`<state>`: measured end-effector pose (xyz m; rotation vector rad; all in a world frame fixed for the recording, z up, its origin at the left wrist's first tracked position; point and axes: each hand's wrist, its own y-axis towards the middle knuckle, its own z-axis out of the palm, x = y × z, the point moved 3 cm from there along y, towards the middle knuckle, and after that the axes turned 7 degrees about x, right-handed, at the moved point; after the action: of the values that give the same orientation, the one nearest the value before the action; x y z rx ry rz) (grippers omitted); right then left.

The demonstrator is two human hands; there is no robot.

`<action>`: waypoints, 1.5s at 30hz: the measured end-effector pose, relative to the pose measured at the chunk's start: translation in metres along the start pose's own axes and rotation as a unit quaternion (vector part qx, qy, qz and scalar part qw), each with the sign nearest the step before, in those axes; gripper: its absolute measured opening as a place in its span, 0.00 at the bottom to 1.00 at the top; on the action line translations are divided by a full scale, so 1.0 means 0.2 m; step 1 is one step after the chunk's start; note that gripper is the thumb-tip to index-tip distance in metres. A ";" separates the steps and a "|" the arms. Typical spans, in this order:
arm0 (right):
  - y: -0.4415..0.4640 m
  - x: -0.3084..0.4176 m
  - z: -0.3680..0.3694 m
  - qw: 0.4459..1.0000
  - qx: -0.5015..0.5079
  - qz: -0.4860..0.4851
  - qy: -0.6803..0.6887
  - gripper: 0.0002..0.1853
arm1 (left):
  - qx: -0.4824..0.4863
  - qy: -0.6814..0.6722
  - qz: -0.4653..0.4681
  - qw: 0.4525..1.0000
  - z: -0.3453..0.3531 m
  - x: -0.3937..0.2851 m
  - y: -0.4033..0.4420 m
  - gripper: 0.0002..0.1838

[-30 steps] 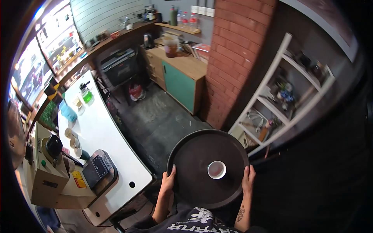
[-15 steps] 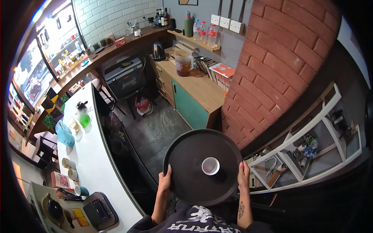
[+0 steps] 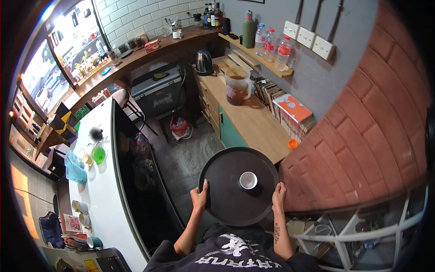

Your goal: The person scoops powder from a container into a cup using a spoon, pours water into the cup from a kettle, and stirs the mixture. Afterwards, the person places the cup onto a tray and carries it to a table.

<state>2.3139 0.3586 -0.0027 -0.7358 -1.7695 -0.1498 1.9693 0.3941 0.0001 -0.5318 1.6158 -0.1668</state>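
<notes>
Between my hands is a round dark serving tray (image 3: 222, 195), held out in front of my body. My left hand (image 3: 199, 196) grips its left rim, thumb on top. On the opposite rim, my right hand (image 3: 279, 196) is closed around the edge. A small cup (image 3: 248, 180) with a white inside stands on the tray, right of its middle. Past the tray's far edge is a wooden cabinet (image 3: 258, 122) with a green door. The undersides of my fingers are hidden by the tray.
On the cabinet stand a pitcher of brown liquid (image 3: 237, 88), a kettle (image 3: 204, 62) and a row of books (image 3: 281, 109). A white counter (image 3: 102, 195) with cups and a blue jug (image 3: 75, 170) runs along the left. A brick pillar (image 3: 358, 131) rises at right. A red bag (image 3: 180, 128) lies on the floor.
The view has moved forward, so the cabinet, pitcher and bottles look nearer. The tray stays in both hands, and the cup remains standing on it.
</notes>
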 end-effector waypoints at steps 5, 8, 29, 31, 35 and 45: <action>0.60 0.07 0.27 0.986 -0.038 -0.100 -0.128 0.14 | 0.032 -0.004 0.094 0.995 0.26 -0.23 0.47 0.25; 0.91 0.13 0.38 0.982 -0.055 -0.113 -0.141 0.12 | 0.053 -0.018 0.103 0.993 0.42 -0.35 0.75 0.28; 1.40 0.13 0.55 0.934 -0.260 0.025 -0.242 0.17 | 0.309 0.031 -0.027 0.950 1.16 -0.45 1.97 0.29; 1.36 0.26 0.60 0.928 -0.259 0.053 -0.264 0.20 | 0.264 -0.021 -0.049 0.963 1.20 -0.24 2.07 0.29; 1.35 0.32 0.70 0.941 -0.223 0.002 -0.255 0.30 | 0.283 -0.028 -0.084 0.955 1.26 -0.21 2.09 0.30; 1.58 0.36 0.87 0.983 -0.095 -0.112 -0.113 0.39 | 0.244 0.091 -0.147 0.954 1.28 -0.28 2.08 0.42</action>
<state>2.3333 0.7182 -0.0785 -0.7099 -2.0745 -0.4047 2.1209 0.8371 -0.1535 -0.3753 1.5888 -0.8365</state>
